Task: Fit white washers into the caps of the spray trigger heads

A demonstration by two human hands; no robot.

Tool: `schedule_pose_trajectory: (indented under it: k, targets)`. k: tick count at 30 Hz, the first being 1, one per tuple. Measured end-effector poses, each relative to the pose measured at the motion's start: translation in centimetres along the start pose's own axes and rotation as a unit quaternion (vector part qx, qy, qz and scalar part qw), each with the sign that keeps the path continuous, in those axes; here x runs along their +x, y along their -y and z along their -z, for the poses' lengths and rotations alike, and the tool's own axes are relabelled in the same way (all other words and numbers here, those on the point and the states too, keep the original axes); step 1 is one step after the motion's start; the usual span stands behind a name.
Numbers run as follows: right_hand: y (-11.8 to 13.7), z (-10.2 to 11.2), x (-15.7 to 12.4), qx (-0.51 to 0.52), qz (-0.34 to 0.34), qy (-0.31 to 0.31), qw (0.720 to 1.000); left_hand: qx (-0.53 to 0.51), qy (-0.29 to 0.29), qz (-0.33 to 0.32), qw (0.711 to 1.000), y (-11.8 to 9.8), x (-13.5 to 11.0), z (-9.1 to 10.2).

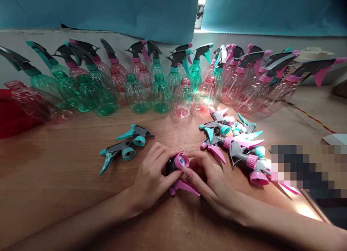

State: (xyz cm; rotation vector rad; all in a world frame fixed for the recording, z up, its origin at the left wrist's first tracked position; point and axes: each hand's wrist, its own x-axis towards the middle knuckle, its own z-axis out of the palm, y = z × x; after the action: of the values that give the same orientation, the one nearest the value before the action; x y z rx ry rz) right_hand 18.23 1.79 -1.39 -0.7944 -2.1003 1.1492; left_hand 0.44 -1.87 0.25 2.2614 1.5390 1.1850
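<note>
Table [67, 186], wood, teal cloth [108, 12] bhnd; L fingers [162, 157] & R fingers [200, 156] snug rnd sprayer [179, 162]

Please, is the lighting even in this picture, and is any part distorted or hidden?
Head view: uneven; bright light between the curtains, glare washing out some sprayers beyond the right hand, dimmer table at left. Same head view: outer bottles lean outward, probably lens distortion; pixelation hides part of the right side.

White light is glaring through the curtain gap [201, 8] just past twelve o'clock and bleaching some trigger sprayer heads [245, 128] near three. The wooden tabletop [40, 178] is lying dim toward eight; wide-angle distortion is stretching the rightmost spray bottle [293, 78] past two, and pixelation is masking a patch [309, 171] before four.
</note>
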Motion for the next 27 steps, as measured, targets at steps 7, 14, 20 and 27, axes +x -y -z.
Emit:
schedule_pose_trajectory:
  k: [7,14,20,27]
  targets:
    - [-0.2,0.1,0.1,0.008,0.001,0.031,0.999,0.017,0.001,-0.023,1.0,0.3,-0.2,0.2]
    - [-0.2,0.2,0.0,-0.029,0.063,0.002,0.998,0.017,0.004,-0.008,1.0,0.4,-0.2,0.4]
    - [-0.2,-0.1,-0.1,-0.038,0.054,0.015,0.998,0.018,0.024,-0.017,0.999,0.9,-0.3,0.5]
    - [0.0,0.3,0.4,-0.094,0.063,0.011,0.994,0.013,0.033,-0.038,0.999,1.1,-0.3,0.5]
